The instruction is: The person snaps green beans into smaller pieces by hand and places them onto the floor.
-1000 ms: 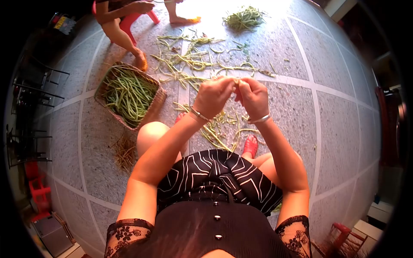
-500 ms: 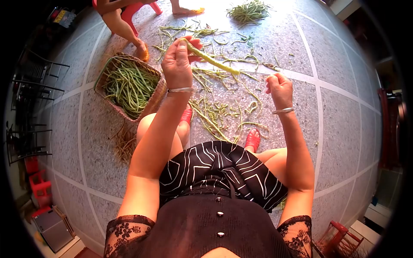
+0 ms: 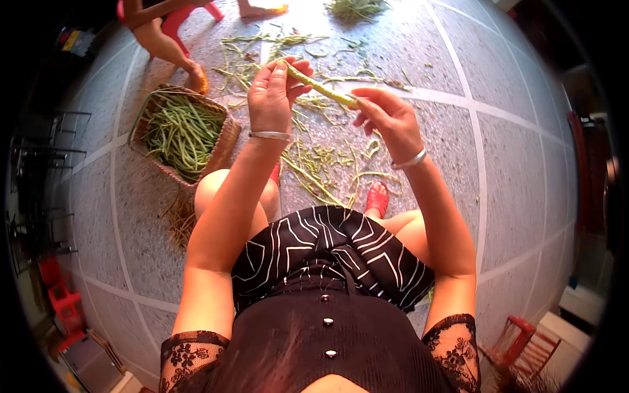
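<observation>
A pale green long bean (image 3: 322, 88) is stretched slantwise between my two hands above the floor. My left hand (image 3: 274, 98) pinches its upper end between thumb and fingers. At the lower end, my right hand (image 3: 390, 123) is closed on the tip with thumb and forefinger, its other fingers loosely curled. Below my hands, bean pieces and whole pods (image 3: 314, 164) lie scattered on the floor. To the left of my left forearm, a woven basket (image 3: 227, 141) holds many long beans (image 3: 183, 134).
Another person's leg (image 3: 167, 46) and a red stool (image 3: 175, 26) are at upper left. A heap of beans (image 3: 356, 9) lies on the tiled floor (image 3: 517, 150) at the top. Dry brown stalks (image 3: 181, 223) lie below the basket. Red chairs (image 3: 524, 340) stand lower right.
My right hand has moved up and left from a loose fist apart from the bean to grip its lower end. My left hand keeps its hold. The view has shifted slightly.
</observation>
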`<state>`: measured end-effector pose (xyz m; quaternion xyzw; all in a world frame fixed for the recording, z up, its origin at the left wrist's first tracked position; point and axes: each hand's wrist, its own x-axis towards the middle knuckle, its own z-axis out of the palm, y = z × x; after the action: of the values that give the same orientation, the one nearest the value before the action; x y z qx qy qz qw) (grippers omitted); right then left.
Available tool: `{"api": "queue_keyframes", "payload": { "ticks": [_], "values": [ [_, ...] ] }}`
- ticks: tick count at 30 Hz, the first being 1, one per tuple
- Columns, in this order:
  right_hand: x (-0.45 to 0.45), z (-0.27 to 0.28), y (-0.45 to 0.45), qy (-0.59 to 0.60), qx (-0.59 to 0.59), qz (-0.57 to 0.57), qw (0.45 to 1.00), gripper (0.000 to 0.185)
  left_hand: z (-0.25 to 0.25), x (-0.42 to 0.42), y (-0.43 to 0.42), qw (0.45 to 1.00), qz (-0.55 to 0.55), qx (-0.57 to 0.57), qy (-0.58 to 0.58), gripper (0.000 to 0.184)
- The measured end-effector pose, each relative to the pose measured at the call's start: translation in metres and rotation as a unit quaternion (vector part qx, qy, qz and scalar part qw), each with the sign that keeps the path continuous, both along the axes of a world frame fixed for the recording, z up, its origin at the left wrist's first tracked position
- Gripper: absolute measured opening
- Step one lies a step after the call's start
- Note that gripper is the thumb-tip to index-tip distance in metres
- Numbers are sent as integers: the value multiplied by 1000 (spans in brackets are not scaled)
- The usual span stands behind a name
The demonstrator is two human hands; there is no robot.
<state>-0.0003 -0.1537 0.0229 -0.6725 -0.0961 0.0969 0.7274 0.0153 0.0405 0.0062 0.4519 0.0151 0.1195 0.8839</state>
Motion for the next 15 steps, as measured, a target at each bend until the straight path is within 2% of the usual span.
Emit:
{"api": "queue_keyframes", "payload": {
  "ticks": [3,4,6,8,11,13,15],
  "values": [
    [13,0,-31,-34,-99,-44,994,16,-4,0,-10,998,-40,48,24,27],
    [22,-1,-53,-47,-125,-59,989,17,-4,1,-11,994,-57,69,66,29],
    [24,4,-109,-14,-203,-47,978,18,-6,3,-7,980,-97,109,136,33],
    [-2,-6,-175,36,-278,-112,953,17,-11,9,-4,963,-139,143,180,35],
    [-83,-60,-281,42,-362,-236,901,17,-26,13,-2,949,-187,157,197,38],
    [-157,-112,-336,73,-420,-336,840,17,-22,10,-14,935,-183,211,220,39],
    [-235,-168,-379,170,-421,-415,788,15,-34,15,-8,922,-207,242,219,39]
  ]
}}
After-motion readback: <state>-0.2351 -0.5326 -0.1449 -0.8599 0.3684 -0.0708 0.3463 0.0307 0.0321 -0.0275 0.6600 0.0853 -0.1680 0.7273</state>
